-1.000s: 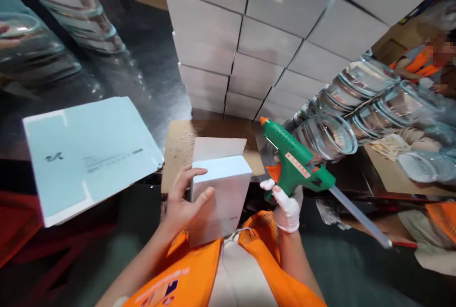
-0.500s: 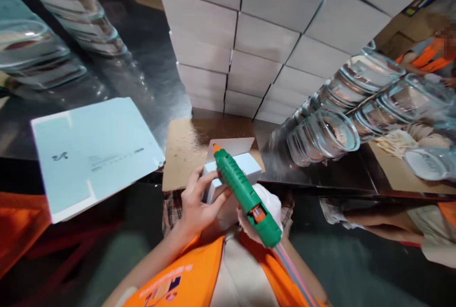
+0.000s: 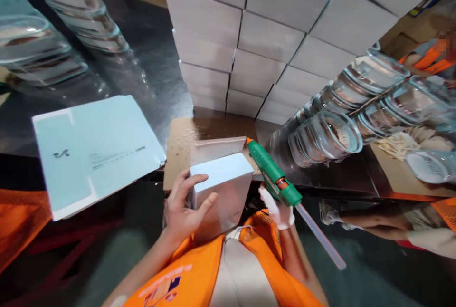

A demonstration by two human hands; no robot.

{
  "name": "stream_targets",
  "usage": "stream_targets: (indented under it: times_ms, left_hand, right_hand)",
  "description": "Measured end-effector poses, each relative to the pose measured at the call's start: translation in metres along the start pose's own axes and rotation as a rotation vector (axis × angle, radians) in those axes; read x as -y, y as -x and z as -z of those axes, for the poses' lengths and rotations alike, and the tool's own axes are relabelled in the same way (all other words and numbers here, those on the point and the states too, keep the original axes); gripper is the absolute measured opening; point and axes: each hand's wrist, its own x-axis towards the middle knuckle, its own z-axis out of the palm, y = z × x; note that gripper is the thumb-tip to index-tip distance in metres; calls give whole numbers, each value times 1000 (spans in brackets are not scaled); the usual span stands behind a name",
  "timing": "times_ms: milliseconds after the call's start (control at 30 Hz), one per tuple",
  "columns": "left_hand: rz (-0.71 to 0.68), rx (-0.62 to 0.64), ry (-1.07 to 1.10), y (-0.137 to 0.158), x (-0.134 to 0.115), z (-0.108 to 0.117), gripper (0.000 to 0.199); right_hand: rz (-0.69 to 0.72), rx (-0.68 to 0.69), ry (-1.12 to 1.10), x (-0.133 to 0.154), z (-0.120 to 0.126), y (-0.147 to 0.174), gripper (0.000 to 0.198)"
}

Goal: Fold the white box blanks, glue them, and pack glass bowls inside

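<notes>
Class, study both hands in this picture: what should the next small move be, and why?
Probably ease the green glue gun in the gloved right hand clear of the white box: its orange nozzle sits by the right end of the raised flap, which would need room to fold down. The left hand steadies the box at its left side.

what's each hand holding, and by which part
The left hand holds a white box by its left end; the right hand holds a green glue gun by its handle.
</notes>
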Motion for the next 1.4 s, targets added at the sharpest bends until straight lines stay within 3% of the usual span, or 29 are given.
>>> stream_targets:
  times_ms: [67, 200, 267, 367, 467, 533, 633, 733, 900, 967, 1033, 1100, 1200, 1267, 1333, 1400]
  left_hand:
    - [17, 4, 12, -2, 3, 3, 33]
    - [29, -7, 60, -9, 2, 5, 31]
    - [13, -21, 86, -12, 1, 5, 28]
    - [29, -13, 96, -13, 3, 5, 25]
    - [45, 31, 145, -12, 5, 1, 26]
    - [26, 86, 221, -12, 5, -4, 27]
    - [18, 143, 307, -11, 3, -13, 29]
    - [68, 116, 344, -11, 5, -20, 34]
    - [63, 21, 521, -12, 18, -22, 63]
    - [57, 67, 480, -13, 21, -18, 47]
    - [67, 115, 410, -14, 20, -14, 30]
    - [79, 138, 377, -14, 18, -11, 26]
    - [102, 132, 367, -16, 14, -9, 25]
    - [181, 39, 369, -23, 15, -5, 30]
    - [311, -197, 402, -32, 17, 1, 43]
    - [396, -492, 457, -42, 18, 6, 60]
  right_hand:
    - [-174, -55, -113, -8, -12, -18, 40]
    - [-345, -55, -234, -23, -32, -63, 66]
    - [-405, -39, -226, -28, -23, -76, 68]
    - [-455, -58, -120, -22, 7, -76, 55]
    - [-333, -144, -112, 3, 24, -66, 38]
    - [-230, -31, -232, 22, 17, -63, 45]
    - [-214, 246, -447, 38, -4, -66, 55]
    - [-153, 257, -494, 34, -11, -68, 56]
    - [315, 560, -321, 23, 10, -58, 88]
    - [452, 578, -224, 23, 13, -54, 75]
    - [550, 541, -126, 24, 10, -52, 47]
    - [612, 507, -89, 25, 5, -51, 26]
    - [597, 489, -69, 20, -1, -50, 22]
    - [510, 390, -52, 12, 0, -46, 50]
    - [383, 164, -59, 2, 1, -35, 87]
    - [231, 2, -75, -8, 1, -18, 86]
